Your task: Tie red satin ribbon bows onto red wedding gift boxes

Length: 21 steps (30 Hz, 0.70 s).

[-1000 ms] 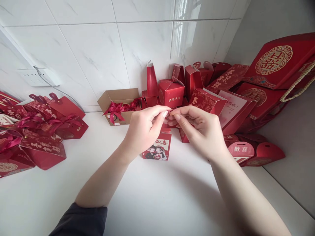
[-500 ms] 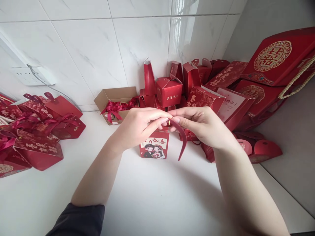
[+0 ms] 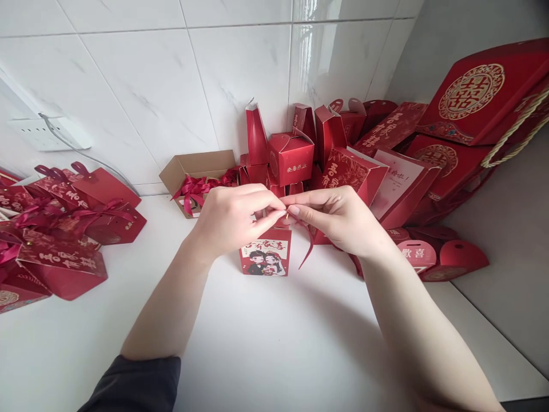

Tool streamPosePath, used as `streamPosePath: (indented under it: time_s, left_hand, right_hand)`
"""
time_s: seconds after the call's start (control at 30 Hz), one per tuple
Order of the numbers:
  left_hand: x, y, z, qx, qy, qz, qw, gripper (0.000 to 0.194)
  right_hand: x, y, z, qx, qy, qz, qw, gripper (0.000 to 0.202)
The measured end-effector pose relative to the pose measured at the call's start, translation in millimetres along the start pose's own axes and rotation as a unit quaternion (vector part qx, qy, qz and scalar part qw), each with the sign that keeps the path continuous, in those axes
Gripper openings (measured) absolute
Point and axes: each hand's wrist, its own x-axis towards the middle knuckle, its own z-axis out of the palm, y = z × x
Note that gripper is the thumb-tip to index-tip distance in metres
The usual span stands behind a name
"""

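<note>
Over a small red gift box (image 3: 265, 257) with a cartoon bride and groom on its front, my two hands meet fingertip to fingertip. My left hand (image 3: 240, 217) is closed in a pinch on a dark red ribbon (image 3: 309, 252). Thumb and fingers of my right hand (image 3: 332, 216) pinch the same ribbon from the other side, and its loose tail hangs below them in a curve. A tiny gold-coloured piece (image 3: 287, 216) shows between the fingertips. My hands hide the upper part of the gift box and most of the gripped ribbon.
Behind my left hand stands an open cardboard box (image 3: 201, 163) of red ribbon bows. Red gift boxes (image 3: 291, 158) crowd the back and right, with large boxes (image 3: 476, 103) stacked at far right. Finished-looking boxes with bows (image 3: 64, 260) sit at left on the white table (image 3: 240, 343).
The ribbon tail has turned, now showing narrower and hanging closer to the gift box. Both hands keep their pinch at nearly the same place. The whole view has shifted slightly.
</note>
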Motion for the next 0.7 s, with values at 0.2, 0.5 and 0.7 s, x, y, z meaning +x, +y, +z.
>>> streamPosePath:
  time_s: [0.2, 0.5, 0.7]
  left_hand:
    - [0, -3, 5.0, 0.03, -0.08, 0.024, 0.996, 0.012]
    - [0, -5, -11.1, -0.136, -0.311, -0.085, 0.937, 0.012]
    - [-2, -11, -12.6, -0.156, -0.375, -0.138, 0.903, 0.014]
  right_hand:
    - [-2, 0, 7, -0.243, 0.037, -0.056, 0.968, 0.025]
    - [1, 4, -8, -0.263, 0.096, -0.056, 0.958, 0.021]
    - [-1, 2, -15, -0.185, -0.082, 0.025, 0.979, 0.017]
